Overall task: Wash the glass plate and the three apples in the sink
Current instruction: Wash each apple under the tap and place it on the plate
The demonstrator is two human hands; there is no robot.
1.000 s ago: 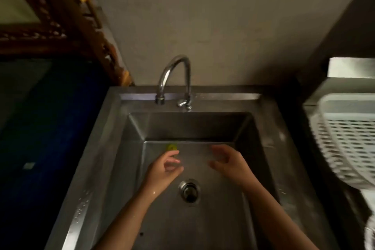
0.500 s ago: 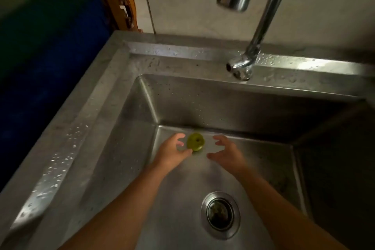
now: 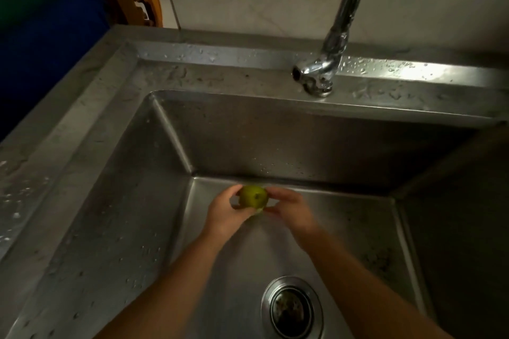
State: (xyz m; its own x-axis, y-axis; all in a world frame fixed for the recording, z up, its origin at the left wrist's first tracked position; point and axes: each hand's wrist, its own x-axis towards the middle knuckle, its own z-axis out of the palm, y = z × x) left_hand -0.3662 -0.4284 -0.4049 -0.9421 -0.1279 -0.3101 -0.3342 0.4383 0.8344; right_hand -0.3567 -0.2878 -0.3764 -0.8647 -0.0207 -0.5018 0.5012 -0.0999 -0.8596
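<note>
A small, round green apple [image 3: 253, 196] sits between both hands over the sink's [image 3: 303, 132] floor, close to the back wall and toward its back left corner; its dimpled end faces up toward the camera, with no clear long axis. The left hand [image 3: 224, 215] and right hand [image 3: 292, 210] each close their grip on it with fingertips. The steel basin is brushed, flat-sided and beaded with droplets, and a round drain [image 3: 292, 308] lies near the front.

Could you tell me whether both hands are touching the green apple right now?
Touching. The head view shows the left hand cupping the apple from its left side, and the right hand's fingertips pressed against its right edge, with no gap visible.
</note>
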